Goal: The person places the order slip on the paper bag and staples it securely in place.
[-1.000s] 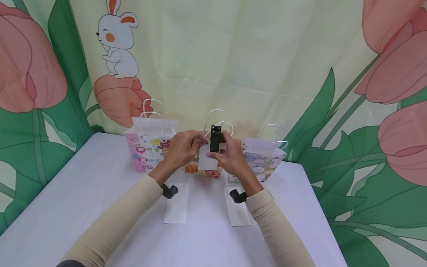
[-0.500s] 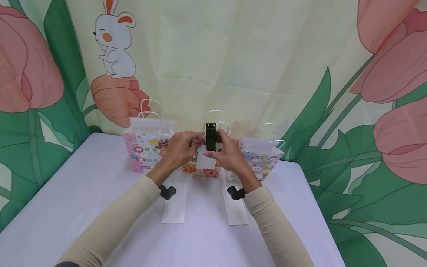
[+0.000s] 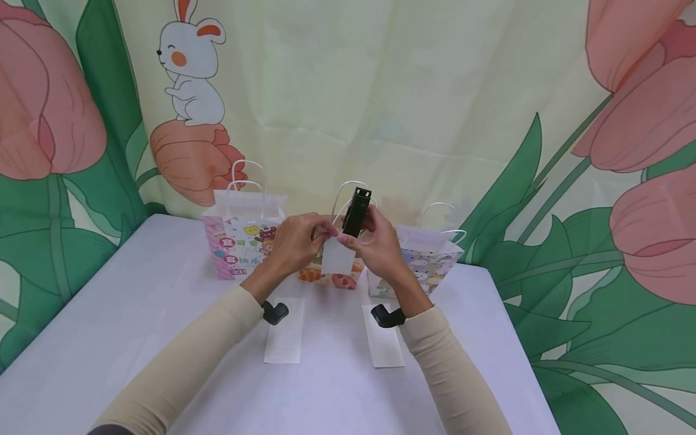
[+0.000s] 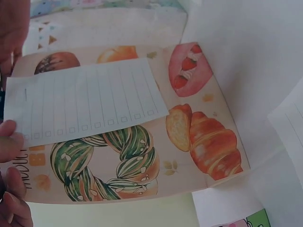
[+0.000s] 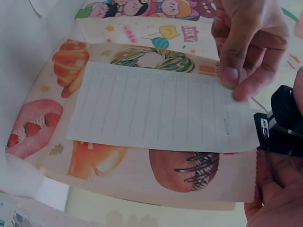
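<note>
Note printed curtain [image 3: 424, 121] behind all fingers, rabbit and tulips on it; beneath them, white-covered table [image 3: 337, 393]. See pink-edged bag [image 3: 234, 241] just beyond left fingers, partly covered by them, and animal-print bag [image 3: 429, 269] just beyond right fingers, likewise partly covered. Between these two, directly beyond the fingertips, find pastry-print bag [image 4: 218, 137], white cord handles above the fingers.

Record left hand [image 3: 299, 241]: thumb and fingertips in a pinch. Record right hand [image 3: 379, 244] opposite: thumb and fingers curled in a grasp. Nearer the body than the left fingers, see one loose slip [image 3: 283, 344]; nearer than the right fingers, second loose slip [image 3: 388, 347], both on the cloth.

Find ruled slip [image 5: 147, 109] lying against the pastry-print bag, one corner pinched under left thumb. Cannot tell whether bag paper is also caught there. See black stapler [image 3: 357, 211] grasped in right fingers, leaning to the right above the thumb, one end just beside the slip's edge. Smallest: short dark mark [image 5: 226, 126] on the slip, near left thumb; staple or ink, cannot tell.
</note>
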Demonstrator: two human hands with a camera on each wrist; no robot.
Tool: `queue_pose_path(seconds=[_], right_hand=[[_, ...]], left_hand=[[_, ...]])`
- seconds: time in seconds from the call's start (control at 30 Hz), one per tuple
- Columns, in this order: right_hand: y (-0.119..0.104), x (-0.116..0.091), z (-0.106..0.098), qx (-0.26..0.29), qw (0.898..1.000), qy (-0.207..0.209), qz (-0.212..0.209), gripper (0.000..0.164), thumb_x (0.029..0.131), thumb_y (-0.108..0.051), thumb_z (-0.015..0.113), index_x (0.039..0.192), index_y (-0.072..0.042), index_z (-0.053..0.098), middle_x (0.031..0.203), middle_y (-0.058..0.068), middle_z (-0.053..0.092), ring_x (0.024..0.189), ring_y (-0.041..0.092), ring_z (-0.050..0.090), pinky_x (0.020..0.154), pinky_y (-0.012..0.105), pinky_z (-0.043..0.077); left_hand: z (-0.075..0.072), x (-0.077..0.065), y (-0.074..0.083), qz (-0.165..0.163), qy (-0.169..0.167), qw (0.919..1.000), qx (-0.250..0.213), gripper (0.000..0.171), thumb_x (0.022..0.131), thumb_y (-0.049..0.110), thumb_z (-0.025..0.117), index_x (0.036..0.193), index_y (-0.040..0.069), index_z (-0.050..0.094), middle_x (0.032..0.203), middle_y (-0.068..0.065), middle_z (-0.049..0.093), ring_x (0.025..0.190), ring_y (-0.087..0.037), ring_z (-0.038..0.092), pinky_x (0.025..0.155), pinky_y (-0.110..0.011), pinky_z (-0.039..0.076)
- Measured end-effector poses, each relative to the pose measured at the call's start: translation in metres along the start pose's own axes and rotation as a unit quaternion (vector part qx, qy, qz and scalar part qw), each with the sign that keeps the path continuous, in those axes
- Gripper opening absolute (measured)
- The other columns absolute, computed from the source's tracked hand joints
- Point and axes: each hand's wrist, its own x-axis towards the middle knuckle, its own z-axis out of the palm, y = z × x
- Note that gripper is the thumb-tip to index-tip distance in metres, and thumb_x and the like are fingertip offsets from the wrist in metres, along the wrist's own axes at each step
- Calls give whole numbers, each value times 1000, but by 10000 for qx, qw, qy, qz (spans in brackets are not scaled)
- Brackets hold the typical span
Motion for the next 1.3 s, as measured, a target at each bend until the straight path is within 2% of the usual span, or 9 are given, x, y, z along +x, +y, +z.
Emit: queue_pose_path(seconds=[0.13,0.33,0.57,0.7,0.93,1.17,1.3], right_hand=[[-4,-4,-5,-48,9996,222,-142,61,92,-22,84,146,-13,56,132,7,74,123,28,67,122,59,37],[-9,-15,-11,-335,9978,492,-284,56,95,-22,81,146,-17,59,134,4,71,119,27,65,116,61,40],[-11,-34,-17,-768,9937,681,-445,80,93,-22,83,163,-20,45,126,9,69,114,27,64,108,52,46],[-9,-47,-19,-982,9918,588,-564,87,91,-24,83,165,-26,38,128,8,68,114,24,65,107,49,47],[0,-69,-18,-1209,9894,390,-711,90,90,-21,84,166,-29,37,134,9,68,120,26,68,108,55,52],[12,-91,-12,-1553,9866,251,-442,89,87,-27,86,164,-29,40,136,12,68,127,33,63,106,63,51],[20,-103,-7,-1643,9862,151,-163,88,87,-30,86,163,-30,42,140,10,68,129,31,60,109,62,48]], left_hand=[[0,0,0,-68,39,10000,-40,9,96,18,81,103,18,85,106,-2,82,81,-18,72,69,-32,59],[0,0,0,-146,19,9999,-86,9,95,17,81,103,17,85,110,-3,82,89,-22,76,72,-35,62],[-1,0,0,-115,25,9998,-143,8,94,16,82,102,17,85,110,-3,82,92,-23,77,74,-36,63],[-1,0,-1,-114,33,9998,-146,9,94,16,82,102,17,85,111,-3,82,97,-24,78,77,-37,64],[-2,0,-1,-80,55,9998,-153,8,94,18,82,102,17,84,110,-3,82,98,-25,78,79,-38,64],[-3,-1,-1,-50,77,9999,-144,9,94,20,82,102,19,84,111,-3,82,104,-26,78,83,-41,64],[-2,-1,-2,-30,71,9999,-127,9,94,20,82,103,19,84,112,-3,82,105,-27,78,83,-41,64]])
